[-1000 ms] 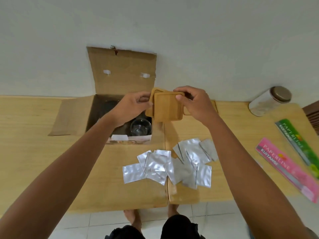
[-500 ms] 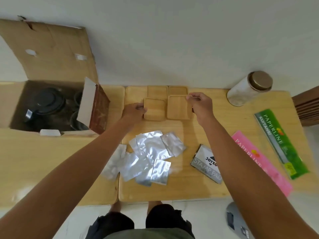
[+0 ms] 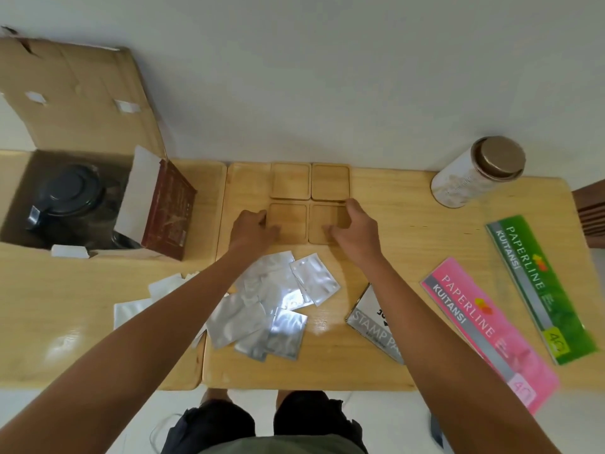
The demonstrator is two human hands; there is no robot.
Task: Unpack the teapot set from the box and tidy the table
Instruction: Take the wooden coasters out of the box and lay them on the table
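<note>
Four square wooden coasters lie flat in a two-by-two block at the back of the right tabletop (image 3: 409, 231). My left hand (image 3: 253, 231) holds the left edge of the near-left coaster (image 3: 289, 222) with curled fingers. My right hand (image 3: 355, 232) grips the near-right coaster (image 3: 322, 221), thumb at its near edge and fingers round its right side. The far pair of coasters (image 3: 309, 181) lies untouched against the wall. The open cardboard box (image 3: 82, 103) stands at the left with a dark teapot (image 3: 70, 194) inside.
A brown carton (image 3: 170, 211) leans on the box's right side. Several silver foil sachets (image 3: 278, 303) are scattered near my forearms, with a stamp pad box (image 3: 373, 326) beside them. A lidded jar (image 3: 478, 172), a pink receipt book (image 3: 484, 326) and a green one (image 3: 540, 286) lie at the right.
My hands carried the coaster stack from over the box to the right tabletop and spread it out. The two near coasters now sit squared up against the far pair.
</note>
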